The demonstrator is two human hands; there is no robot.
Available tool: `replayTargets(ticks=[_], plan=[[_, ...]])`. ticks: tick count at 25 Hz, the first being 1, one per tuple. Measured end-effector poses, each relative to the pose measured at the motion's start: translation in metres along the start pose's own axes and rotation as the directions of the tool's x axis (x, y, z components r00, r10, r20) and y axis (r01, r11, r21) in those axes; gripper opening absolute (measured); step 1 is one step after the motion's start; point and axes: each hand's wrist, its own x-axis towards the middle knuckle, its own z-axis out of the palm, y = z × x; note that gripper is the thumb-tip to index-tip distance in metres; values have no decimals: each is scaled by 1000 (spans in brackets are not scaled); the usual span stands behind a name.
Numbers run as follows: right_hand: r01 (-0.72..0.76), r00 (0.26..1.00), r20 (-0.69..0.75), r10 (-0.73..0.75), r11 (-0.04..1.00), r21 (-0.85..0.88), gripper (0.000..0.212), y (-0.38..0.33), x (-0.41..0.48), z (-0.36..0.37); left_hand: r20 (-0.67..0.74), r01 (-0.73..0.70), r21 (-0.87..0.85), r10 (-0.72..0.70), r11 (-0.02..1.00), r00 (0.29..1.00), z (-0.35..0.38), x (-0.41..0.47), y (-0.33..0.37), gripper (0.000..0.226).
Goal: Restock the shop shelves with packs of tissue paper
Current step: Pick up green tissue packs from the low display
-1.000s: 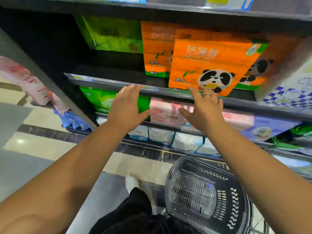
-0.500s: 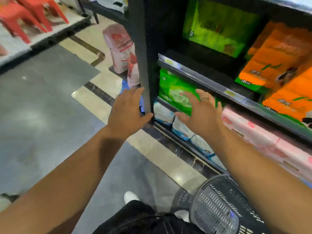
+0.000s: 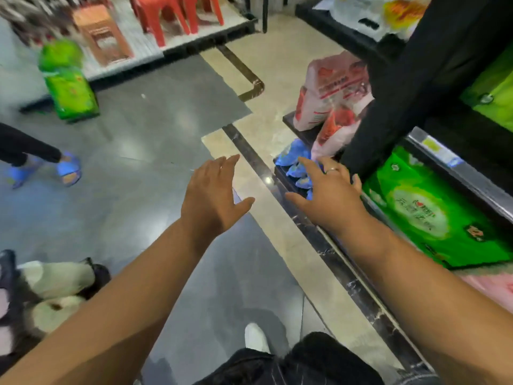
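**Hands between packs.** The left hand (image 3: 213, 201) and right hand (image 3: 330, 198) are held forward, fingers straight and spread, with nothing gripped. This is judged a reach made ready for the next pack. A green pack (image 3: 433, 215) is shelved face-out just below the shelf rail (image 3: 477, 187). A second green pack (image 3: 69, 87) is stood on the floor well left of the rail and is probably stock to be fetched. Pink packs (image 3: 330, 93) are stacked beyond the rail's left end. Since a second ago the view has been swung left off the rail. The orange packs and the basket are no longer shown, and both hands have been carried leftward from the rail.
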Motion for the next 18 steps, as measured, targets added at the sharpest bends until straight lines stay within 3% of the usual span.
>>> replayTargets(ticks=[8,13,18], plan=[[293,948,146,-283,955,-52,77,-127,137,42,-94,315,41,-311,948,946,-30,44,-125,82],[465,870,211,-445,884,-50,76,-205,260,61,-124,504,47,-496,862,859,-47,113,-200,84],[573,793,299,-531,816,-72,76,-284,360,63,-219,589,14,-572,808,790,-74,181,-263,83]])
